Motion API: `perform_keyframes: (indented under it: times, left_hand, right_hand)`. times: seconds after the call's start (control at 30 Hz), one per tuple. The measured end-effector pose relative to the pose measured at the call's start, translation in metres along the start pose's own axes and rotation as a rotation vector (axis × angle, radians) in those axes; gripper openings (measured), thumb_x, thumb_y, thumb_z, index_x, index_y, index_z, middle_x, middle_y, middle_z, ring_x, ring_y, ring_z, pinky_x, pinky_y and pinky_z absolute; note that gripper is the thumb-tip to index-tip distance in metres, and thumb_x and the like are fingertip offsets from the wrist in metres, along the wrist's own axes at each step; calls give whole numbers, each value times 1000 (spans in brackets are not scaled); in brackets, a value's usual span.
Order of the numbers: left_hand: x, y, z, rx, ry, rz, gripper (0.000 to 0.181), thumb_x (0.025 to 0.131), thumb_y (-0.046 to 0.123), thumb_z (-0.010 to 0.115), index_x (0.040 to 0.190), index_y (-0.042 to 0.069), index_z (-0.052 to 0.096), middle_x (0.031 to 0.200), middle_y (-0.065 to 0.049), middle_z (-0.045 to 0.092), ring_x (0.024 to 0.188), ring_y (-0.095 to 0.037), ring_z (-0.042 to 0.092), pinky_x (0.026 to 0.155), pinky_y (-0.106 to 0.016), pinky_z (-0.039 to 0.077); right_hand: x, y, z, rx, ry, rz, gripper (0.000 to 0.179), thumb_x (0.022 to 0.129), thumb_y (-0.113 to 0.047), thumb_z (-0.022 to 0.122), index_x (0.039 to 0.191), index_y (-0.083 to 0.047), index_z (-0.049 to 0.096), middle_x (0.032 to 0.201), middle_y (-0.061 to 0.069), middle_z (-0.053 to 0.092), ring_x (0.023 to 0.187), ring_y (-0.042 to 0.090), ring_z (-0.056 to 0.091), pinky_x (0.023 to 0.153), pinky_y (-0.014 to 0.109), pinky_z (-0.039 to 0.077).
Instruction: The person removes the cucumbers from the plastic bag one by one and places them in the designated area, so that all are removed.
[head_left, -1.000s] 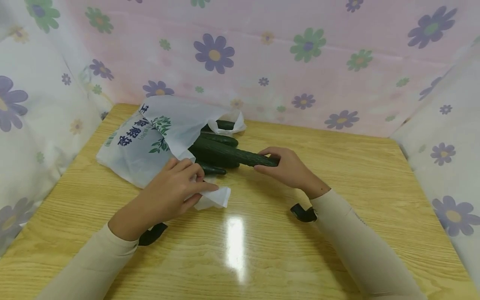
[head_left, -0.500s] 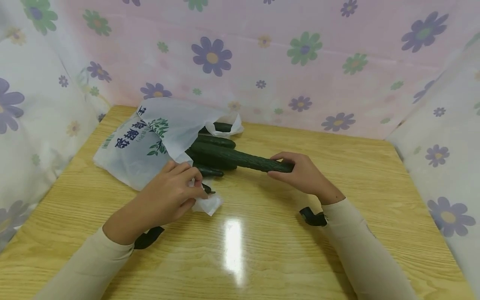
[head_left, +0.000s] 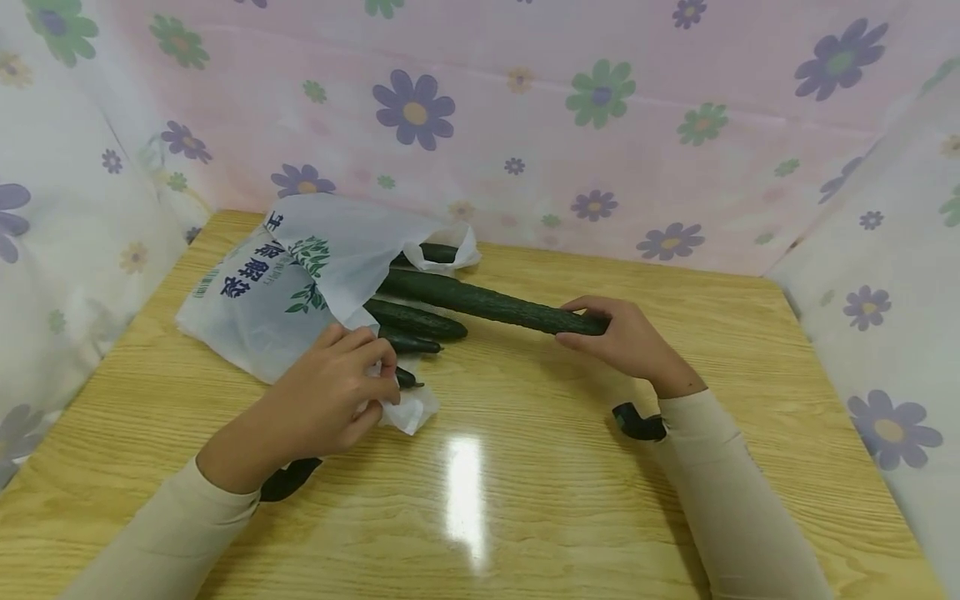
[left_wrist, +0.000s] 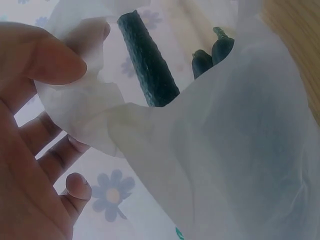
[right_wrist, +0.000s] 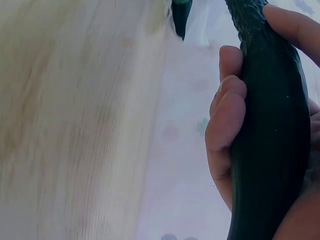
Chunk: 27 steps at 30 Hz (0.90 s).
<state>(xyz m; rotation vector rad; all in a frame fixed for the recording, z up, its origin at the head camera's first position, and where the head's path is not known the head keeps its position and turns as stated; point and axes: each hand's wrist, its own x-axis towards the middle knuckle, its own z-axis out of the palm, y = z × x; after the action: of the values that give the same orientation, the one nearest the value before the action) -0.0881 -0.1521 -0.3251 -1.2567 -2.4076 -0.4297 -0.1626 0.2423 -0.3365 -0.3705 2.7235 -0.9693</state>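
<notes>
A white plastic bag (head_left: 292, 287) with dark lettering and green leaves lies on its side at the table's left, its mouth facing right. My left hand (head_left: 330, 392) pinches the near edge of that mouth; the left wrist view shows the thin plastic (left_wrist: 95, 110) at its thumb and fingers. My right hand (head_left: 626, 342) grips the right end of a long cucumber (head_left: 502, 304), fingers and thumb wrapped round it in the right wrist view (right_wrist: 267, 120). The cucumber's left end is still inside the bag. Several other cucumbers (head_left: 420, 321) poke out of the mouth, their far ends hidden.
The wood-grain table (head_left: 555, 483) has a bright reflection near its front. A flowered cloth (head_left: 510, 108) hangs behind and along both sides. Black straps (head_left: 639, 422) sit at both wrists.
My right hand has moved to the right, drawing the long cucumber further out of the bag. My left hand keeps its pinch on the bag's edge, having shifted slightly left in view.
</notes>
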Motion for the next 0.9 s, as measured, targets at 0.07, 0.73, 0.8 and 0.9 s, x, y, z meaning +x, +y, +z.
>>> perform_keyframes:
  times: [0.07, 0.73, 0.8, 0.9]
  left_hand:
    - [0, 0, 1, 0, -3, 1, 22, 75, 2, 61, 74, 22, 71, 89, 1, 59, 84, -17, 44, 75, -35, 30]
    - [-2, -1, 3, -7, -4, 0, 13, 73, 9, 63, 78, 20, 67, 94, 1, 62, 88, -18, 49, 77, -34, 30]
    - [-2, -1, 3, -10, -1, 0, 13, 73, 9, 63, 78, 20, 67, 94, 1, 62, 88, -18, 49, 77, -34, 30]
    - [-2, -1, 3, -10, 1, -1, 12, 73, 9, 63, 78, 20, 67, 94, 1, 62, 87, -18, 49, 76, -34, 30]
  right_hand:
    - [0, 4, -3, -4, 3, 12, 57, 88, -53, 70, 134, -21, 61, 143, 12, 55, 130, 34, 53, 98, 56, 48]
    - [-1, 27, -23, 2, 41, 59, 60, 88, -55, 69, 138, -22, 59, 141, 13, 56, 115, 33, 60, 88, 51, 52]
    - [0, 29, -24, 1, 49, 64, 59, 88, -55, 69, 138, -23, 59, 138, 12, 58, 104, 30, 63, 81, 44, 53]
    - [0, 33, -26, -4, 63, 67, 58, 89, -54, 69, 138, -24, 59, 139, 11, 57, 98, 26, 63, 77, 39, 52]
